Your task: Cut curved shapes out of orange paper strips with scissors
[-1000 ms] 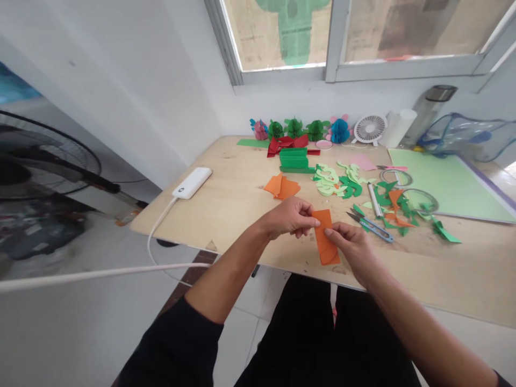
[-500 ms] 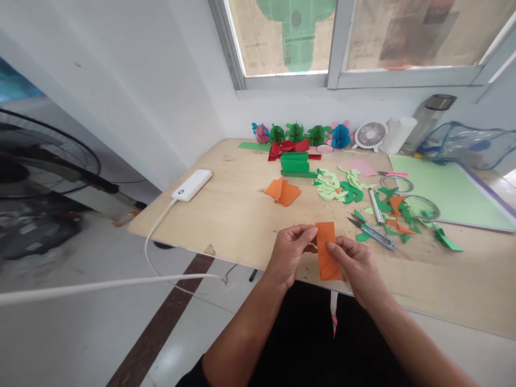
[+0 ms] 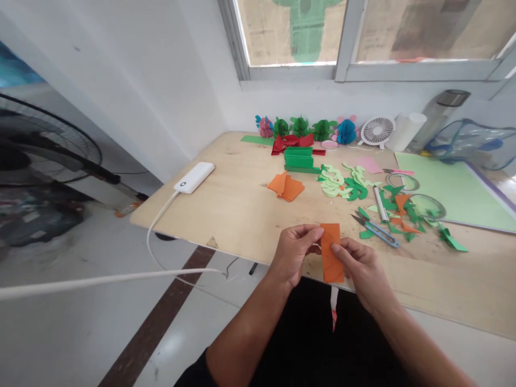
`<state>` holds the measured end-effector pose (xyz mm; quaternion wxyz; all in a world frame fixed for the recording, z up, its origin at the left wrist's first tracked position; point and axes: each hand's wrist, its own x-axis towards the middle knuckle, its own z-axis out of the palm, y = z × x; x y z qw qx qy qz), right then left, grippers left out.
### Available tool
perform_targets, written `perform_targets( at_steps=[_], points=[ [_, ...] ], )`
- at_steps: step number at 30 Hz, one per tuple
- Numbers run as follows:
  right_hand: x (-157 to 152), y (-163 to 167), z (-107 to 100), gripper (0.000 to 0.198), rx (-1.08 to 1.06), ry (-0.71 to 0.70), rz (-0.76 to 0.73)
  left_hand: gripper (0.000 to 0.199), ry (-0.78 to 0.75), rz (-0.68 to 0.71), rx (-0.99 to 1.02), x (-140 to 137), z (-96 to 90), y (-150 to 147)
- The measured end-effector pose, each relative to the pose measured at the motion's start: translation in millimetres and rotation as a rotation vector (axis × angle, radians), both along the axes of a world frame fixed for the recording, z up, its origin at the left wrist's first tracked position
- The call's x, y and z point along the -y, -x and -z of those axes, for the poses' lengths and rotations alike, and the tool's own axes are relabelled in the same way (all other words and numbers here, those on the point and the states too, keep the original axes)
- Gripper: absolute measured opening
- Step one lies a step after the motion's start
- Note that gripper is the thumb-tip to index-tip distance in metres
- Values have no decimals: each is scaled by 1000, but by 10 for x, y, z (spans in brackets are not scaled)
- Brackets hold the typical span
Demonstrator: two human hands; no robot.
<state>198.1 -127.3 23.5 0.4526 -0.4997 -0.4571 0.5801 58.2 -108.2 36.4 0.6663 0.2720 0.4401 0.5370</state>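
An orange strip of paper stands upright between my hands above the table's front edge. Faint curved lines show on its face. My left hand pinches its upper left edge between thumb and fingers. On the right side, my right hand grips it with the thumb flat on the front; the fingers behind are hidden. Snips with blue handles lie to the right of my hands. Beyond my left hand rests a small pile of orange paper pieces.
Green folded paper, red paper and light green cutouts lie farther back. Paper scraps, tape rolls and a white pen are at the right. A white power bank with its cable sits at the left edge.
The view has shifted slightly, so the table things sit a little higher and more to the right. Both hands keep their hold on the orange paper, which is almost unmoved.
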Motion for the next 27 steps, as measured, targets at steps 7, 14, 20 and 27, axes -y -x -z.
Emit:
perform_targets(
  at_steps=[7, 14, 20, 27],
  points=[
    [5, 7, 4, 26, -30, 14, -15, 22, 7, -61, -24, 22, -10, -46],
    [12, 13, 11, 25, -11, 1, -21, 18, -3, -109, -64, 25, 8, -86],
    [6, 28, 20, 26, 11, -12, -22, 18, -16, -128, -75, 36, -4, -88],
    [-7, 48, 54, 30, 36, 21, -4, 17, -2, -137, -52, 30, 6, -88]
  ],
)
